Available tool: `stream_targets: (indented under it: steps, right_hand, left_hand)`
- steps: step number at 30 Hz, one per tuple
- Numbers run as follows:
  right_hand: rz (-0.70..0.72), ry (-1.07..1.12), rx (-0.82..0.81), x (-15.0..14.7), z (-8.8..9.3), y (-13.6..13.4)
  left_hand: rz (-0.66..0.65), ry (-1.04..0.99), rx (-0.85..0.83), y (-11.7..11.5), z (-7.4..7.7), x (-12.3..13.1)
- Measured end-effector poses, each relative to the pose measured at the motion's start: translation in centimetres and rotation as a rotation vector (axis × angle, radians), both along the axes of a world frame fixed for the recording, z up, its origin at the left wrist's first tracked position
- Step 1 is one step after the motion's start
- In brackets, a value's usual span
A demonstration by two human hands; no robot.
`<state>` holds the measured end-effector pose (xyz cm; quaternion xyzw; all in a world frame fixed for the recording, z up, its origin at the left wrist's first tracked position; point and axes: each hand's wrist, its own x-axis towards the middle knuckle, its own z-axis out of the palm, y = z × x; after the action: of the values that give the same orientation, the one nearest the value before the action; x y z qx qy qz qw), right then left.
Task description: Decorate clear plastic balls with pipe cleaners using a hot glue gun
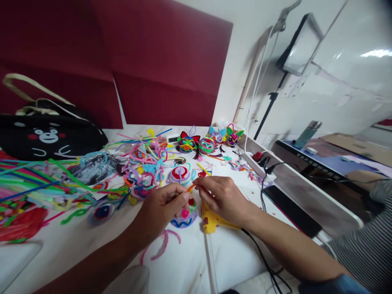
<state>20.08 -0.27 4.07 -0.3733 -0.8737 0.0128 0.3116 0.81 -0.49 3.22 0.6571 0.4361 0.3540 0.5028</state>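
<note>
My left hand (165, 204) and my right hand (225, 196) meet over the table. Between their fingertips is a short piece of orange pipe cleaner (191, 188), pinched at both ends. Just beneath my left fingers lies a round purple pipe-cleaner craft piece (185, 221) with pink, red and blue parts, partly hidden by the hand. A yellow glue gun (210, 222) rests under my right hand, its cord running toward the front. Beyond my fingers sits another round piece in purple and red (179, 174). Loose pink pipe cleaners (163, 247) lie in front.
Tangled pipe cleaners (145, 159) heap up at left, near a black bag (50, 136). Several finished lion-like heads (188, 143) stand at the back. On the right are a power strip (260, 165), a black phone (292, 210) and a person's striped sleeve (364, 241).
</note>
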Motion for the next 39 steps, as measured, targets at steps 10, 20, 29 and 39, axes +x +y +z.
stream_targets:
  steps: [10,20,29,39]
  right_hand:
    - [0.022,-0.014,-0.017,-0.2,-0.5,0.2]
    - [-0.085,-0.125,0.084,-0.5,-1.9,-0.3]
    - [-0.085,-0.114,0.019,-0.4,-3.0,-0.2]
    - [-0.165,-0.059,0.035,-0.1,-3.8,1.2]
  left_hand:
    - [0.090,0.307,0.421,-0.4,0.3,-0.4]
    - [0.173,0.600,1.328,0.0,-1.9,-0.4]
    - [0.128,0.536,1.175,0.0,-2.6,-0.7]
    - [0.239,0.517,0.714,2.6,-6.3,-4.8]
